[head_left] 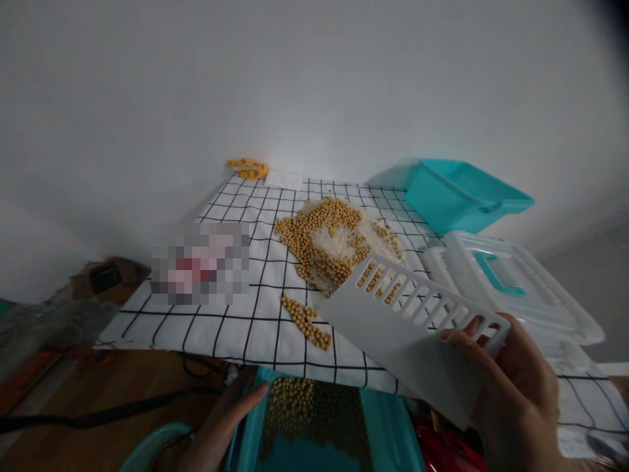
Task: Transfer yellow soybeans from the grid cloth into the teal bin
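My right hand [515, 393] grips a pale grey plastic board [393, 328] by its slotted edge, fingers through the slots at its right end. Its far left corner rests at the near side of a spread pile of yellow soybeans [304, 239] mixed with white rice grains [337, 241]. A smaller strip of soybeans [307, 321] lies closer to the table edge. Just below that edge, my left hand [226, 416] holds the left rim of a teal bin [386, 419], thumb on top. Soybeans cover part of the bin's bottom.
A checked cloth covers the table [260, 314]. At the right stand an empty teal bin [432, 196] and clear lids [521, 282] with a teal handle. A yellow item [250, 168] lies by the wall. Below left are a bowl [157, 442] and a black strap [122, 410].
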Demonstrator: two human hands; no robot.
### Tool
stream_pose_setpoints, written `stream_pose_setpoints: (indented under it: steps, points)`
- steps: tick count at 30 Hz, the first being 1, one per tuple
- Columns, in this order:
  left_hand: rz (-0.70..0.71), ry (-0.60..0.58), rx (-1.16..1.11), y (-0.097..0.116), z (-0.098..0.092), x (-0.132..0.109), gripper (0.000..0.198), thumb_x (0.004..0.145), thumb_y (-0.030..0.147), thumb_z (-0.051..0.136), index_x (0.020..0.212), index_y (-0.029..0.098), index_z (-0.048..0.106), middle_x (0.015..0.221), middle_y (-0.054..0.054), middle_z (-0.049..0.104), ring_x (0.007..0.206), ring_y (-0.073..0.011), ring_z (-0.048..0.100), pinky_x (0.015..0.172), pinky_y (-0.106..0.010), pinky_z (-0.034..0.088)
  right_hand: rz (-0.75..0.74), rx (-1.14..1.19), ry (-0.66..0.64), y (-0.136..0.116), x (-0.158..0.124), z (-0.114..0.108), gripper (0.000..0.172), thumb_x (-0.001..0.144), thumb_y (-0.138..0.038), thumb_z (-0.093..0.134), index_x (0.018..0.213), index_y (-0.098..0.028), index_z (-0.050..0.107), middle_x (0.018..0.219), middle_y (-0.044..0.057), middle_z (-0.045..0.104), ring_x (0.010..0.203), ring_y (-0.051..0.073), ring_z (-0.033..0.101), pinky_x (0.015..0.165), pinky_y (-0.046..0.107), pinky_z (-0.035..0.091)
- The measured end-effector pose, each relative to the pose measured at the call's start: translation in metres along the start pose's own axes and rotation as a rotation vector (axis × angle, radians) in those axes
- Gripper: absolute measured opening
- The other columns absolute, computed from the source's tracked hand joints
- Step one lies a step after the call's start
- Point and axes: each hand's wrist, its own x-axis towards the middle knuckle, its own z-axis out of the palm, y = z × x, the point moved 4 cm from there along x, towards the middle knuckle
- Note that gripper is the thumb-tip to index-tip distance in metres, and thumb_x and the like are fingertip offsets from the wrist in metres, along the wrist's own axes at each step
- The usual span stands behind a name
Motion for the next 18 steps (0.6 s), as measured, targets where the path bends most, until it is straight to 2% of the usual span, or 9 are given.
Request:
stream_pose_setpoints:
  steps: [6,10,13,16,18]
  points:
    - [0.049,-0.036,0.055,-0.001,0.001,0.002,0.06,0.058,0.053,0.094,0.116,0.049,0.084,0.148,0.009,0.076,0.161,-0.041,0.037,0.13,-0.053,0.034,-0.021,0.005,-0.005,0.002,0.001,0.005,0.032,0.082,-0.046,0.087,0.082,-0.025,0.063,0.073,-0.002,0.062,0.062,0.014,0.048,0.051,0.025,0.032]
    - [0.087,-0.012,0.084,-0.005,-0.003,0.002,0.056,0.062,0.051,0.093,0.117,0.049,0.083,0.154,0.01,0.071,0.156,-0.0398,0.047,0.129,-0.051,0.037,-0.056,0.041,-0.045,0.008,0.009,0.005,0.032,0.081,-0.044,0.089,0.082,-0.025,0.064,0.074,-0.003,0.063,0.063,0.014,0.048,0.051,0.025,0.034]
    - [0.116,-0.007,0.1,-0.005,-0.004,0.0,0.056,0.063,0.049,0.094,0.118,0.049,0.082,0.155,0.01,0.07,0.158,-0.0386,0.045,0.13,-0.05,0.035,-0.087,0.058,-0.09,0.012,0.015,0.005,0.033,0.079,-0.044,0.091,0.085,-0.025,0.066,0.075,-0.003,0.066,0.065,0.015,0.054,0.053,0.025,0.038]
    - [0.076,-0.002,0.061,-0.001,-0.003,-0.003,0.048,0.073,0.049,0.087,0.12,0.048,0.082,0.153,0.008,0.072,0.158,-0.0379,0.044,0.126,-0.053,0.041,-0.113,0.059,-0.075,0.012,0.016,0.006,0.033,0.079,-0.044,0.091,0.085,-0.025,0.066,0.077,-0.003,0.067,0.067,0.015,0.056,0.054,0.025,0.039]
    - [0.07,0.016,0.045,0.005,-0.002,-0.005,0.048,0.073,0.046,0.087,0.12,0.047,0.082,0.153,0.007,0.072,0.159,-0.0387,0.043,0.125,-0.053,0.042,-0.113,0.059,-0.068,0.011,0.013,0.008,0.031,0.08,-0.044,0.09,0.085,-0.025,0.065,0.078,-0.002,0.067,0.067,0.015,0.057,0.054,0.025,0.039]
